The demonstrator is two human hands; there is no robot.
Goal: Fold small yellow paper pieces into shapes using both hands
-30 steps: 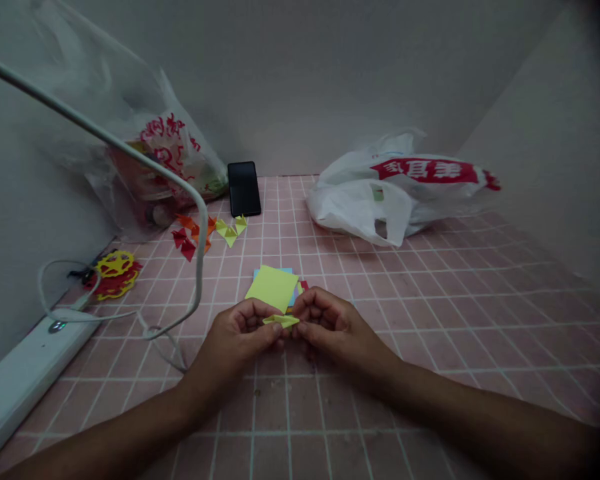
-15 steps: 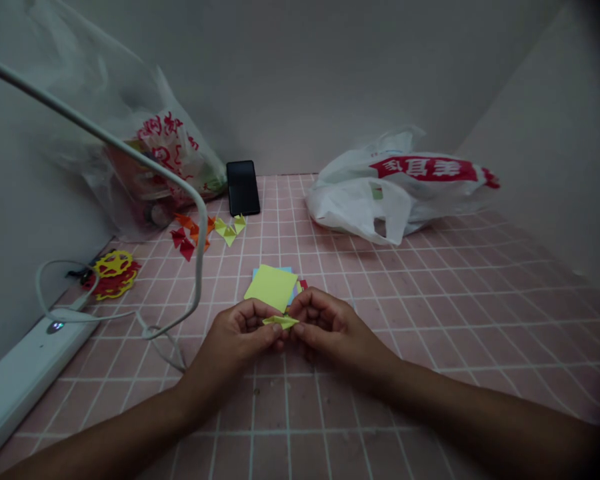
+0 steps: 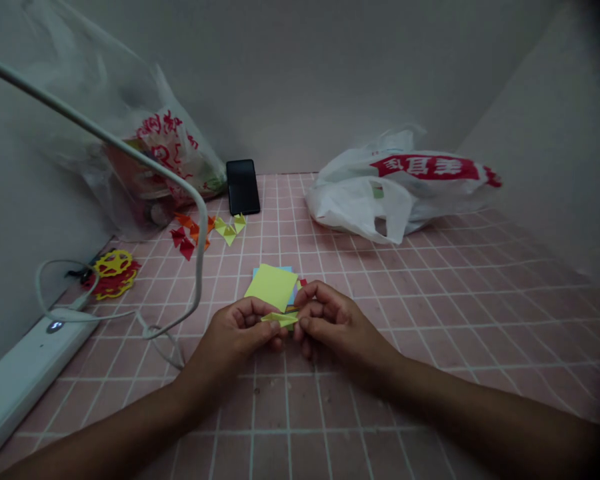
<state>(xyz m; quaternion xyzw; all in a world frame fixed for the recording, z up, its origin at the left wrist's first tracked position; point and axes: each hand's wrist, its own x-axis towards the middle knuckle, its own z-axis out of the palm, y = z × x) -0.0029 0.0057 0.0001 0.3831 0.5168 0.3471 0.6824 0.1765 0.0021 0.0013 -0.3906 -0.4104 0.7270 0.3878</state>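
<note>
My left hand (image 3: 237,332) and my right hand (image 3: 330,321) meet over the pink tiled table (image 3: 430,293), both pinching a small folded yellow paper piece (image 3: 281,319) between fingertips. Just behind the hands lies a stack of square paper sheets (image 3: 273,285), yellow on top with blue and red edges showing. Farther back left sit several folded paper triangles (image 3: 205,232) in yellow, orange and red.
A black phone (image 3: 243,187) leans on the back wall. A white plastic bag (image 3: 400,190) lies at the back right, a clear bag (image 3: 145,153) at the back left. A white cable (image 3: 130,157) arcs over a power strip (image 3: 25,373); red-yellow paper cutouts (image 3: 111,272) lie left.
The hands shifted slightly; the right hand's fingers moved a little farther over the yellow piece. Everything else stays as it was.
</note>
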